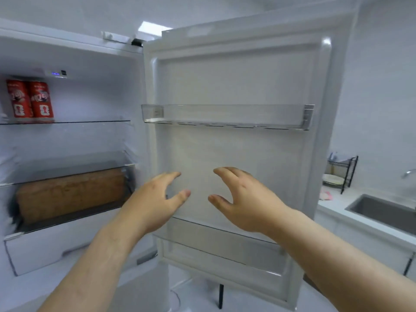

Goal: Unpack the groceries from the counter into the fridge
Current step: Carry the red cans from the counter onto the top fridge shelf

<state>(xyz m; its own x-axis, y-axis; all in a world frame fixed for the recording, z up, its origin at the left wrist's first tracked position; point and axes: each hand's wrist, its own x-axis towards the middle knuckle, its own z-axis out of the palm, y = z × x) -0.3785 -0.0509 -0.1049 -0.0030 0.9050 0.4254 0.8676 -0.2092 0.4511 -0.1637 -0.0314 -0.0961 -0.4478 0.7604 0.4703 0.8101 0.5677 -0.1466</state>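
Observation:
The fridge [94, 50] stands open on the left, its door [236, 82] swung out to the right and facing me. Two red cans [30, 101] stand side by side on the top glass shelf [90, 121] at the far left. A brown loaf-like block [69, 194] lies under the lower glass shelf. My left hand [155, 199] and my right hand [245, 199] hover side by side in front of the door's inner panel, fingers spread and loosely bent, holding nothing. The clear upper door bin [227, 115] holds nothing I can see.
A lower door bin [220, 246] sits below my hands. To the right are a white counter [333, 206] with a grey sink [382, 210], a tap [408, 173] and a black dish rack [342, 172]. A white drawer [56, 246] closes the fridge's bottom.

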